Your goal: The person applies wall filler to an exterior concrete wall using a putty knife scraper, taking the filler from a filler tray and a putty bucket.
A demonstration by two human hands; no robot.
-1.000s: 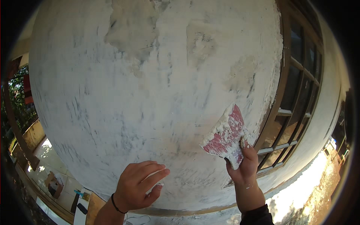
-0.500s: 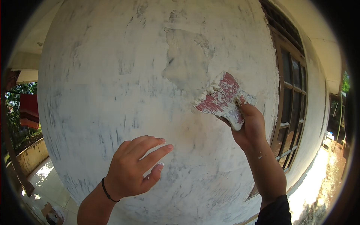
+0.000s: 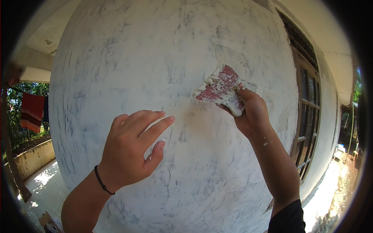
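My right hand [image 3: 251,110] is closed around a red putty spreader [image 3: 223,87], smeared with white putty. A thick bead of putty runs along its wide edge, which points up and left. Before me rises a wall [image 3: 136,73] coated unevenly in white, with grey streaks. A smoother greyish patch [image 3: 235,58] on it is partly covered by the spreader. My left hand [image 3: 134,145] is raised in front of the wall, lower and to the left, its fingers apart and holding nothing. White putty marks its thumb tip. Whether the spreader touches the wall I cannot tell.
On the right, a window [image 3: 309,105] with a wooden frame and dark panes is set in the wall. A striped red cloth [image 3: 31,110] hangs at the far left above a low wall [image 3: 35,159]. Pale tiled floor [image 3: 48,186] lies below.
My view has shifted, so the wall patch now appears further right. My left hand has risen and the spreader has gone slightly up and left in view, now overlapping the patch.
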